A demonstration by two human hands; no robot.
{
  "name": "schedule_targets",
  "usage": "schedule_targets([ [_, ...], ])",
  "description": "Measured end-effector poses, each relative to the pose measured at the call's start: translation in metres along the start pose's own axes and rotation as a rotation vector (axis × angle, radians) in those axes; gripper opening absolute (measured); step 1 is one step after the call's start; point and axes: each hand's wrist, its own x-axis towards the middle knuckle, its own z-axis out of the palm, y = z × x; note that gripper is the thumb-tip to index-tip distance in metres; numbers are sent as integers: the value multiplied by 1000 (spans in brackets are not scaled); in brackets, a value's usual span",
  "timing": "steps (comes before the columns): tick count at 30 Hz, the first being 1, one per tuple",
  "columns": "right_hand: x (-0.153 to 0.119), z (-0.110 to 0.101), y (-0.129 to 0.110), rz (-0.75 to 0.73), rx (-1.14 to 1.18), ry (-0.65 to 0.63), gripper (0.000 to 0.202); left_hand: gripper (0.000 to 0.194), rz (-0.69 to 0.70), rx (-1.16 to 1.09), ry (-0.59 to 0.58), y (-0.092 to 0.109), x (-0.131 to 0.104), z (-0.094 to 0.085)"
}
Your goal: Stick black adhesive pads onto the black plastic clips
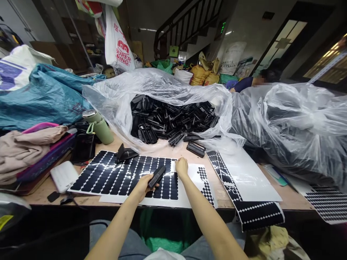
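Note:
My left hand (145, 186) is closed around a black plastic part (157, 176), held tilted over a sheet of black stickers (108, 177). At the sheet's upper right edge is my right hand (181, 167), its fingers pressed together by the last column of stickers; whatever they pinch is too small to make out. Under and beside my right arm lies a white sheet with small black round stickers (206, 184). One black part (125, 153) rests on the upper left of the large sheet. Another black part (196, 148) lies on the table beyond my right hand.
A clear plastic bag (114, 94) full of black parts (173, 119) stands behind the sheets. To the left are a green bottle (101, 130), a white box (64, 176) and a basket with cloth (46, 162). More sticker sheets (257, 213) lie right. A person (245, 83) is behind bags.

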Motion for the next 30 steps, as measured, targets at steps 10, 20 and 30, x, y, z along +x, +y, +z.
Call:
schedule_targets([
  [10, -1, 2, -11, 81, 93, 1, 30, 19, -11, -41, 21, 1, 5, -2],
  [20, -74, -62, -20, -183, 517, -319, 24, 16, -81, -29, -100, 24, -22, 13],
  [30, -128, -94, -32, -355, 464, -416, 13, 21, -44, 65, -294, 28, -38, 40],
])
